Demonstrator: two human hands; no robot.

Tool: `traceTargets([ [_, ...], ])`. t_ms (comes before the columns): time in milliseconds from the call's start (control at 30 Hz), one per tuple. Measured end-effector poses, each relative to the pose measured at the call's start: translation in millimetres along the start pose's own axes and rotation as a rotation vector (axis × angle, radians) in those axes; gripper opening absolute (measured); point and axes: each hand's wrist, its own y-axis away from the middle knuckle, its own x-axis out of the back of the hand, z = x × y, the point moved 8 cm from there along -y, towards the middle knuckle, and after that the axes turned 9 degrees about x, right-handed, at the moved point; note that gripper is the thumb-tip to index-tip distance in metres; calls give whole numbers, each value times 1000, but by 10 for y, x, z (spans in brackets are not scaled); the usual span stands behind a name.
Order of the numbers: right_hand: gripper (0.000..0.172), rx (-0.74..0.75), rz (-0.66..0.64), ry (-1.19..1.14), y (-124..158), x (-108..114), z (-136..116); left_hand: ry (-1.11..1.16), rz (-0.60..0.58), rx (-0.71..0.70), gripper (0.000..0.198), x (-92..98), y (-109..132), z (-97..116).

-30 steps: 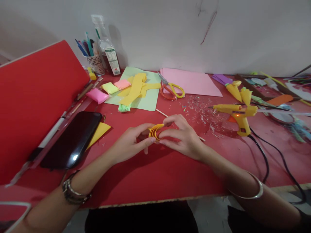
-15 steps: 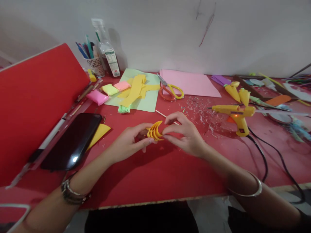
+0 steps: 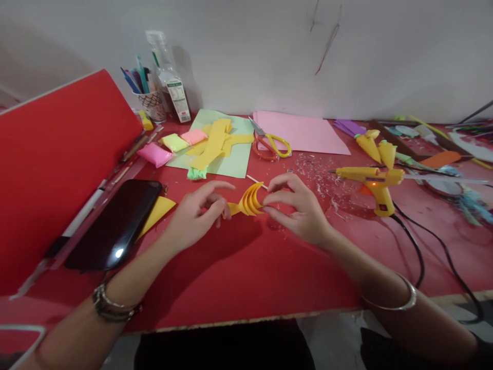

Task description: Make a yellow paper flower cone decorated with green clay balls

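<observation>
Between my hands, above the red table, is a folded yellow paper piece. Its right part fans into several curved layers, and a narrow twisted tail points left. My left hand has thumb and lower fingers around the end of that tail, while its index finger stretches out above. Pinched fingertips of my right hand hold the right edge of the curved layers. A thin white stick lies just behind the paper, partly hidden.
Scissors rest against pink sheets. Yellow strips lie on a green sheet. To the right is a corded yellow glue gun beside scattered scraps. A phone lies left; a bottle stands behind.
The left hand has slid left from the curved layers to the paper's tail, lifting its index finger. The paper has turned and shows more of its tail. My right hand shifted slightly right.
</observation>
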Motion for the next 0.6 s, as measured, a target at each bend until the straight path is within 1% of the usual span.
traceTargets([
  [67,8,-14,9,18,5,13,33,-8,77,7,25,69,-6,-12],
  [133,7,-44,7,39,19,12,88,-71,169,-19,21,148,-8,-1],
  [200,7,-96,-9,74,44,-2,171,-196,258,-87,18,210,-5,40],
  [267,7,-153,-40,113,74,-28,262,-343,296,-170,15,215,-10,83],
  [333,7,-205,-86,134,105,-68,345,-459,251,-225,16,153,-33,87],
  [400,7,-252,-144,132,136,-118,414,-529,179,-241,19,79,-56,60],
  [467,6,-290,-191,124,163,-158,462,-571,127,-235,25,27,-70,29],
  [533,7,-308,-220,120,177,-181,483,-594,107,-213,30,11,-77,3],
  [600,8,-308,-238,121,184,-195,486,-592,86,-169,30,14,-89,-37],
])
